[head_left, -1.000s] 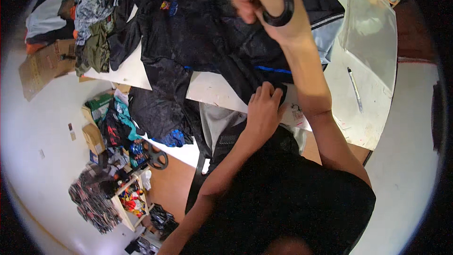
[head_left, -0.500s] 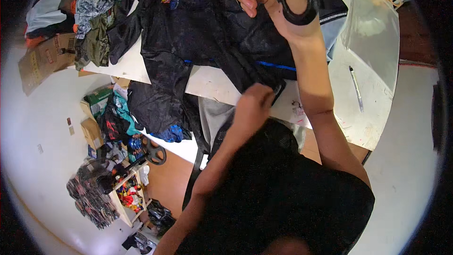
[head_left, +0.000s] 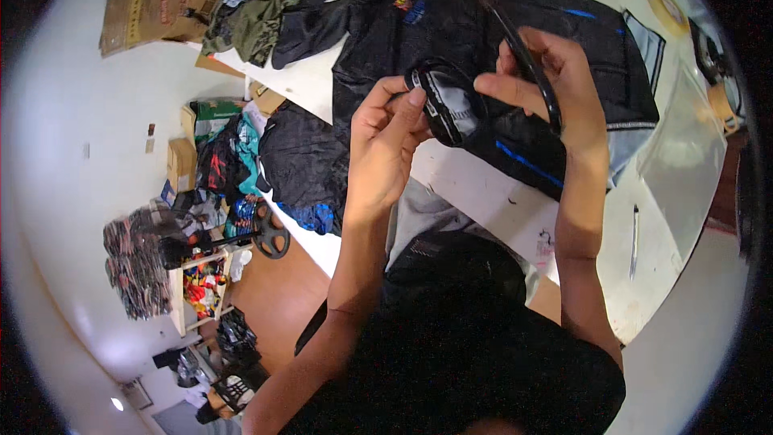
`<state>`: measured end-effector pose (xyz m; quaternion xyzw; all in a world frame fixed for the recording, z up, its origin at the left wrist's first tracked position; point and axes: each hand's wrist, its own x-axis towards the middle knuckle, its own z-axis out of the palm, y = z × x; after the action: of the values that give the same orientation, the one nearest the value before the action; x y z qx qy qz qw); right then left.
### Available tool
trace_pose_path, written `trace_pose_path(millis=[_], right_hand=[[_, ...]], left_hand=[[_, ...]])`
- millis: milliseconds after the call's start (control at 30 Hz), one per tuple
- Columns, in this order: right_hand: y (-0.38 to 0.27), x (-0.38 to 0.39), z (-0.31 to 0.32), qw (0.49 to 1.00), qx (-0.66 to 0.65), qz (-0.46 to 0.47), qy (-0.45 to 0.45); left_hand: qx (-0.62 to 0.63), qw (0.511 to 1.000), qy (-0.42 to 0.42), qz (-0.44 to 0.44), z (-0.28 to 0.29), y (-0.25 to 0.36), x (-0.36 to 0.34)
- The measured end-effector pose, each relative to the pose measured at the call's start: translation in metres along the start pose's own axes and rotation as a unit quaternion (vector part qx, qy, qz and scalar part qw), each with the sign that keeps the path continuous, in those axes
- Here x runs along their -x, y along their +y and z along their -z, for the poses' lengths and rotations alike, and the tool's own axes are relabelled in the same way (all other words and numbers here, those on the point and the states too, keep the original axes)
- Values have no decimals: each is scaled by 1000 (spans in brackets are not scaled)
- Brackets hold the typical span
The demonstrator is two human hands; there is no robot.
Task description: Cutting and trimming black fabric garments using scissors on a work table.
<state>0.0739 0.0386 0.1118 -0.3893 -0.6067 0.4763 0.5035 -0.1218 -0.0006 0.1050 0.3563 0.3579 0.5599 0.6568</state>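
Note:
My left hand (head_left: 382, 141) pinches the open cuff (head_left: 439, 103) of a black sleeve between thumb and fingers. The cuff is turned toward me and shows a pale grey inside. My right hand (head_left: 555, 84) is just to its right, thumb pointing at the cuff but apart from it. A long, black, curved tool, apparently scissors (head_left: 515, 40), lies across that hand, its upper end reaching past the top edge. Under both hands the black garment (head_left: 451, 20), with blue piping and a small coloured emblem, is spread over the white table (head_left: 491, 193).
A pen (head_left: 634, 242) and a clear plastic sheet (head_left: 684, 161) lie on the table's right side, below a tape roll (head_left: 668, 12). Piled clothes (head_left: 258, 28) and a cardboard box (head_left: 157, 20) are at far left. More dark clothing (head_left: 302, 161) hangs at the left edge.
My left hand has lifted the sleeve end from the table's near edge, up and forward. My right hand has come down toward it with the black tool. The view has shifted.

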Motion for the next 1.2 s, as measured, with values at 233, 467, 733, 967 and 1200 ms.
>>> trace_pose_path(millis=[233, 467, 733, 967, 1200], right_hand=[[-2, 1, -8, 998, -47, -28, -17], [-1, 2, -10, 999, -44, -17, 8], [-15, 10, -23, 993, -80, 13, 85], [-24, 21, -31, 972, -136, 82, 175], [-22, 22, -31, 977, -120, 86, 156]], left_hand=[[88, 991, 27, -94, -8, 13, -2], [181, 978, -48, -97, -23, 19, -1], [100, 987, 28, -124, -33, 23, 4], [69, 992, 15, -108, -40, 13, 7], [30, 986, 45, -155, -47, 11, 10]])
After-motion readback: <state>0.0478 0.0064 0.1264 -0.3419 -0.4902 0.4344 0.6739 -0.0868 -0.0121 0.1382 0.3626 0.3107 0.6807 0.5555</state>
